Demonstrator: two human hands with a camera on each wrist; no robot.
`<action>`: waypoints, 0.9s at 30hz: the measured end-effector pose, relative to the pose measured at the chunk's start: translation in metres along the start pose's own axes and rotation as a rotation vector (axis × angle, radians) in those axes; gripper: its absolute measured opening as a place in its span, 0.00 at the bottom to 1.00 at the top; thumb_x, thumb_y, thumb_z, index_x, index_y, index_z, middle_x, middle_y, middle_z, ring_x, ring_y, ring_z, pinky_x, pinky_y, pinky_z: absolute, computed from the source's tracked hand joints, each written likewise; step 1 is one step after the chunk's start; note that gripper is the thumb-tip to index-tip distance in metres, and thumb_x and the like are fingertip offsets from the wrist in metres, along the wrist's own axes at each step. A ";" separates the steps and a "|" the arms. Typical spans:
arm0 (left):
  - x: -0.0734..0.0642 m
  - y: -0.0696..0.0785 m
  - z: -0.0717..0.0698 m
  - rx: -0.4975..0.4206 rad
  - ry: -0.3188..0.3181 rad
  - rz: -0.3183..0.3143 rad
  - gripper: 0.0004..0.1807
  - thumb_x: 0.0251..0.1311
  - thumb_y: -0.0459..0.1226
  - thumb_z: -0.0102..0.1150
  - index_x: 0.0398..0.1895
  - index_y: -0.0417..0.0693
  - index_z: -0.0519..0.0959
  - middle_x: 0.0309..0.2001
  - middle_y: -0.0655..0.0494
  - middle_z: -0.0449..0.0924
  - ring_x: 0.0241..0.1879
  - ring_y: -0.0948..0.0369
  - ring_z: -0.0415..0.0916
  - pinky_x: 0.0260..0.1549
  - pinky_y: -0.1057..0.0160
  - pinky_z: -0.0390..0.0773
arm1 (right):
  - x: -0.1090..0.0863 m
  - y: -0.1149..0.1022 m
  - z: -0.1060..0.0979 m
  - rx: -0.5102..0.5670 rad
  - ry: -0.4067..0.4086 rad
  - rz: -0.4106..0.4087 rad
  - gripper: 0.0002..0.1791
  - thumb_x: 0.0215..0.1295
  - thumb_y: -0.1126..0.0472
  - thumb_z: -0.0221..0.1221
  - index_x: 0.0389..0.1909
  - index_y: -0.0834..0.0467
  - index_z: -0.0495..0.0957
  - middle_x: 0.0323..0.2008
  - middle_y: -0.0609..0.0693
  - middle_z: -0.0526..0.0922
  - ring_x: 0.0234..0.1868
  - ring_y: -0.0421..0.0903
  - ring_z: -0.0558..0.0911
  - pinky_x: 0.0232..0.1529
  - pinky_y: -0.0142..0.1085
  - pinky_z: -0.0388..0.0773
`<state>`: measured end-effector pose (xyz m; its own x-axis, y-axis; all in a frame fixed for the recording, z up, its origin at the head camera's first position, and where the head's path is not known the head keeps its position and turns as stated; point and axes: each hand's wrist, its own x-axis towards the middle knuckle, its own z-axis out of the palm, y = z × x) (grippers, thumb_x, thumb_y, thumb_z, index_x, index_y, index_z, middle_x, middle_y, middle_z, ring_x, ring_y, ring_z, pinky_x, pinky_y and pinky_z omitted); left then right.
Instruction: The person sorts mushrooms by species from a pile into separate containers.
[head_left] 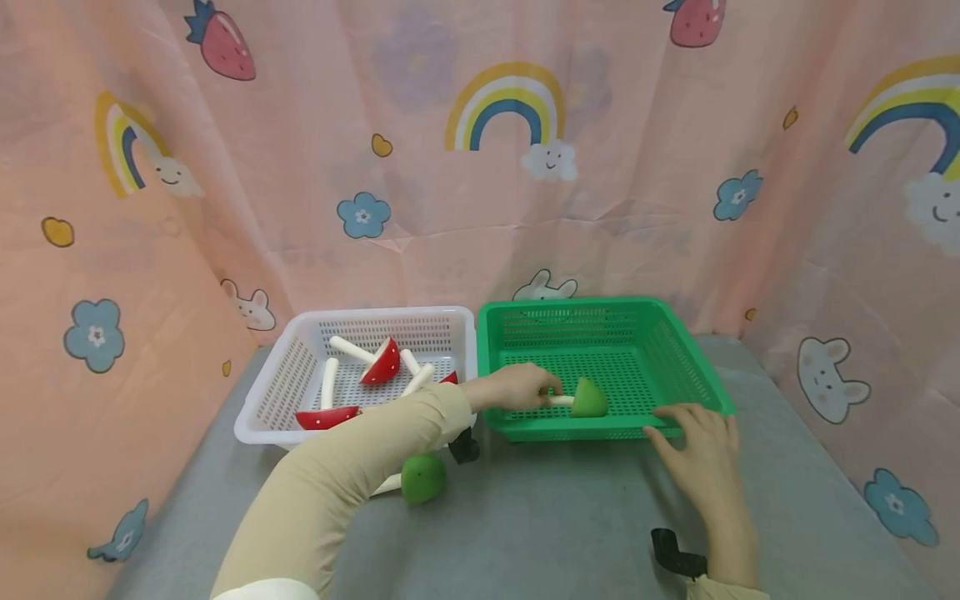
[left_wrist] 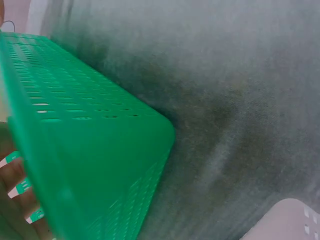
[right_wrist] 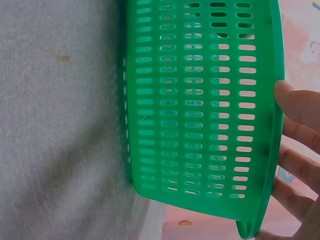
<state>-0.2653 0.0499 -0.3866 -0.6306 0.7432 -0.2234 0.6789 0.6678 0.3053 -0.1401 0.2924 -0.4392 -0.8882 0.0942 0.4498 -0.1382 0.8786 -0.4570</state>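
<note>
My left hand [head_left: 521, 386] reaches over the near left part of the green basket [head_left: 693, 358]. Its fingertips pinch the white stem of a toy mushroom with a green cap [head_left: 590, 398], which lies sideways inside the front rim. In the left wrist view the fingers [left_wrist: 12, 175] show behind the basket wall, and the mushroom is hidden. My right hand [head_left: 701, 450] holds the basket's front right corner. The right wrist view shows the thumb [right_wrist: 297, 102] on the near side of the rim and the other fingers beyond it.
A white basket [head_left: 258, 417] on the left contains several toy mushrooms with red caps [head_left: 384, 362]. Another green-capped mushroom [head_left: 423, 477] lies on the grey table [head_left: 540, 525] in front, partly behind my left forearm. A pink patterned curtain [head_left: 300, 167] hangs behind the baskets.
</note>
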 end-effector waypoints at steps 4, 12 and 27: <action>0.001 -0.001 0.003 0.026 -0.011 -0.018 0.16 0.68 0.40 0.53 0.57 0.56 0.78 0.49 0.58 0.83 0.39 0.66 0.75 0.37 0.70 0.76 | 0.000 -0.001 0.000 0.006 -0.002 0.001 0.16 0.57 0.59 0.66 0.46 0.59 0.79 0.49 0.64 0.78 0.56 0.68 0.67 0.67 0.71 0.41; 0.002 -0.003 0.006 0.068 0.013 -0.019 0.15 0.66 0.38 0.55 0.55 0.55 0.79 0.47 0.59 0.84 0.40 0.66 0.78 0.33 0.70 0.76 | 0.000 0.000 -0.001 0.014 0.010 -0.006 0.16 0.57 0.58 0.67 0.46 0.58 0.80 0.49 0.64 0.78 0.55 0.67 0.68 0.66 0.72 0.42; -0.054 0.001 -0.006 0.137 0.256 0.021 0.15 0.64 0.44 0.58 0.53 0.57 0.80 0.48 0.59 0.81 0.46 0.62 0.79 0.34 0.70 0.78 | 0.003 0.004 0.005 0.025 0.046 -0.056 0.15 0.55 0.60 0.67 0.44 0.59 0.80 0.46 0.64 0.79 0.51 0.66 0.70 0.60 0.67 0.53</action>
<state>-0.2335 0.0104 -0.3684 -0.6784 0.7341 0.0278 0.7264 0.6646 0.1753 -0.1455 0.2937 -0.4434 -0.8577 0.0677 0.5097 -0.1983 0.8710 -0.4494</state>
